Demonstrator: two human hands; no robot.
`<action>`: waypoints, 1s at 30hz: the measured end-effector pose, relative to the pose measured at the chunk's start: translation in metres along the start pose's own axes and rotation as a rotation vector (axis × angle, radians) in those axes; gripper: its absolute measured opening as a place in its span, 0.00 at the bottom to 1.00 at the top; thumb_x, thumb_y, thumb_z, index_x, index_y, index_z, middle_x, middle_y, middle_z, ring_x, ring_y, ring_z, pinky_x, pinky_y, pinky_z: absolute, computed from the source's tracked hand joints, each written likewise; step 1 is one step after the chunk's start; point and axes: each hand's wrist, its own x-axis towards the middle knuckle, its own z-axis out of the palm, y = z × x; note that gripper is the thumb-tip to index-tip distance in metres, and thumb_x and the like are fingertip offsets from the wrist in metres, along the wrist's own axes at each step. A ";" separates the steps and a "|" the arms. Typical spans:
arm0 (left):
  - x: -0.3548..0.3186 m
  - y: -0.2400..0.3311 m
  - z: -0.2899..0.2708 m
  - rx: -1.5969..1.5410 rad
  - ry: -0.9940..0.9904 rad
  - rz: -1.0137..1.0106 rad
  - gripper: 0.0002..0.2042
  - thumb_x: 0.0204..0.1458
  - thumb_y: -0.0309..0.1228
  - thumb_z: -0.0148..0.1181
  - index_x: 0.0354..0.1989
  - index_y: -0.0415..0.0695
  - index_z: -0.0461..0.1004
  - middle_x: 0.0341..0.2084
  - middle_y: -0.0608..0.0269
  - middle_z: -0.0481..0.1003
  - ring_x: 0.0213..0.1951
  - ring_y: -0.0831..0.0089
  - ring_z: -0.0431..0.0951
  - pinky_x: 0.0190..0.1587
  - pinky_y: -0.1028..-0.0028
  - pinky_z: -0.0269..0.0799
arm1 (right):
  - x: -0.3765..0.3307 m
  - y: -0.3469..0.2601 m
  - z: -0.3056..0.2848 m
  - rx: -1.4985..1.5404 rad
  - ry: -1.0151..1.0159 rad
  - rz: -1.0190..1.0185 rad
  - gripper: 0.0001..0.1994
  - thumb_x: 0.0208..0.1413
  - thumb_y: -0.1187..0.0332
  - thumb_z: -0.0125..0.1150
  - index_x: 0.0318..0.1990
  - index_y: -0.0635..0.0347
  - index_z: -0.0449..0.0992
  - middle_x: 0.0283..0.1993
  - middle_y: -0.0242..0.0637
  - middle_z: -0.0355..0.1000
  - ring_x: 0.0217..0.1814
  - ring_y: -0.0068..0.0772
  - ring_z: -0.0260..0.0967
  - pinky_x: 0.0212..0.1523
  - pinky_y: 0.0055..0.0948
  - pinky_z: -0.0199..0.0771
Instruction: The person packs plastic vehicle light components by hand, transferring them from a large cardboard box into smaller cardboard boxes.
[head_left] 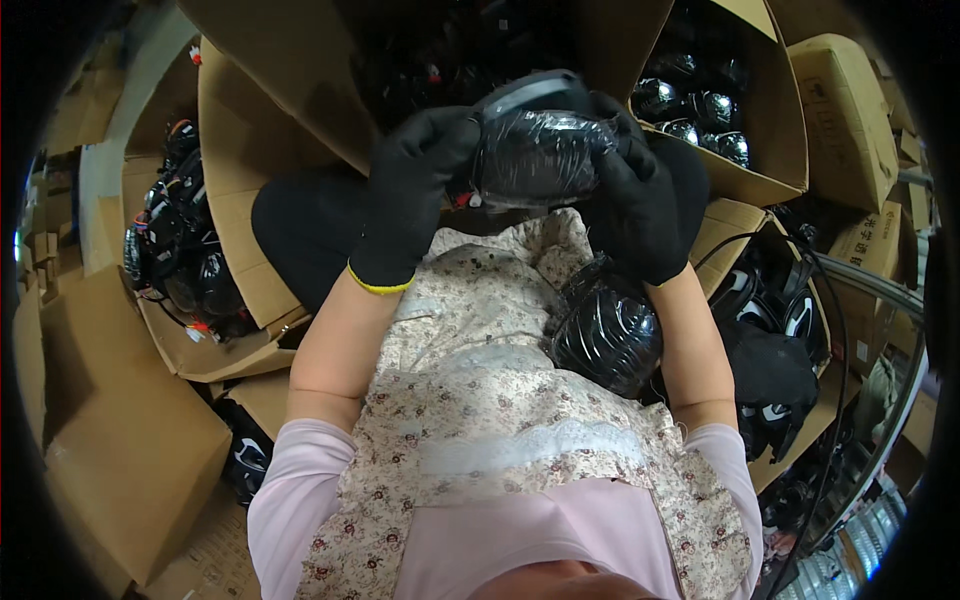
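Two gloved hands: Beyond the floral apron (480, 410), the left hand (430, 150) is closed on the left edge of a film-wrapped dark bundle (540, 160); the right hand (635, 190) grips its right side, thumb pressed toward the film.

Wrapped bundle: Held just past the apron's far hem, it could slide loose if one hand eases off, slick film against glove fabric being the likely cause.

Clear film: Creased and shining, it could split where fingertips dig in.

Grey strip: The pale grey strip (530, 90) lines the bundle's far edge; whether film covers it cannot be told. Left bare, it could get scuffed.

Second bundle: A rounded, film-wrapped black bundle (610, 335) rests on the apron's right side by the right forearm, where an elbow's nudge could roll it off.

Black cable: Looping to the right of the apron, the black cable (843, 340) could catch a wide-swinging right arm.

Left carton: To the apron's left, the open carton (235, 190) stands beside piled black gear (185, 240), whose loose wires could snag a passing glove.
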 end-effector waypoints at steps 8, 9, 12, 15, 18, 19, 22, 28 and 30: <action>-0.007 0.002 -0.004 0.157 -0.084 0.059 0.17 0.58 0.37 0.61 0.50 0.38 0.77 0.40 0.64 0.79 0.39 0.81 0.76 0.45 0.78 0.72 | -0.003 0.003 0.001 0.260 0.008 0.164 0.15 0.64 0.70 0.54 0.56 0.67 0.70 0.49 0.37 0.75 0.50 0.27 0.73 0.53 0.29 0.73; -0.008 0.005 -0.003 0.203 -0.107 0.074 0.17 0.59 0.37 0.61 0.50 0.38 0.77 0.40 0.64 0.79 0.40 0.80 0.76 0.45 0.78 0.72 | -0.004 0.003 0.001 0.175 0.007 0.130 0.15 0.64 0.70 0.53 0.55 0.67 0.70 0.49 0.37 0.75 0.49 0.26 0.73 0.52 0.28 0.73; -0.010 0.010 -0.004 0.219 -0.142 0.055 0.18 0.58 0.37 0.62 0.51 0.39 0.76 0.40 0.64 0.79 0.40 0.79 0.77 0.45 0.78 0.72 | -0.007 -0.003 0.002 -0.065 -0.010 0.037 0.13 0.64 0.70 0.53 0.53 0.67 0.71 0.49 0.37 0.75 0.48 0.25 0.73 0.52 0.28 0.73; -0.017 0.010 0.002 0.170 -0.149 0.063 0.19 0.55 0.38 0.65 0.50 0.38 0.77 0.40 0.63 0.79 0.40 0.79 0.77 0.45 0.78 0.72 | -0.005 -0.006 0.004 -0.217 -0.027 -0.008 0.13 0.64 0.71 0.53 0.52 0.67 0.71 0.48 0.36 0.75 0.48 0.25 0.73 0.51 0.27 0.73; -0.020 0.011 0.005 0.218 -0.133 0.096 0.19 0.51 0.31 0.67 0.51 0.38 0.76 0.41 0.62 0.79 0.41 0.78 0.77 0.45 0.78 0.73 | -0.007 -0.006 0.005 -0.046 0.011 0.080 0.13 0.64 0.71 0.54 0.52 0.67 0.71 0.47 0.36 0.74 0.47 0.25 0.72 0.50 0.27 0.74; -0.021 0.011 0.004 0.293 -0.125 0.087 0.20 0.49 0.24 0.68 0.52 0.38 0.75 0.42 0.63 0.78 0.42 0.78 0.76 0.45 0.79 0.74 | -0.009 -0.005 0.007 0.130 0.051 0.148 0.13 0.63 0.71 0.54 0.52 0.68 0.71 0.48 0.36 0.74 0.47 0.25 0.72 0.50 0.27 0.74; -0.020 0.003 0.005 0.334 -0.091 0.083 0.18 0.49 0.23 0.67 0.50 0.37 0.75 0.39 0.65 0.78 0.38 0.81 0.76 0.40 0.79 0.74 | -0.010 -0.007 0.016 0.122 0.121 0.077 0.14 0.63 0.71 0.55 0.53 0.66 0.71 0.48 0.36 0.74 0.48 0.26 0.72 0.51 0.28 0.73; -0.020 0.002 0.001 0.230 -0.104 -0.152 0.18 0.52 0.31 0.66 0.50 0.38 0.74 0.38 0.60 0.79 0.39 0.75 0.78 0.45 0.74 0.75 | -0.008 -0.014 0.013 -0.442 0.051 -0.080 0.16 0.61 0.72 0.57 0.56 0.62 0.71 0.48 0.34 0.74 0.51 0.23 0.70 0.51 0.27 0.72; -0.019 -0.010 0.003 0.210 -0.166 -0.151 0.19 0.53 0.31 0.66 0.51 0.38 0.72 0.42 0.58 0.78 0.42 0.74 0.78 0.47 0.73 0.75 | -0.010 0.002 0.001 -0.105 0.121 0.142 0.15 0.61 0.71 0.58 0.54 0.64 0.72 0.48 0.33 0.74 0.50 0.20 0.69 0.50 0.26 0.72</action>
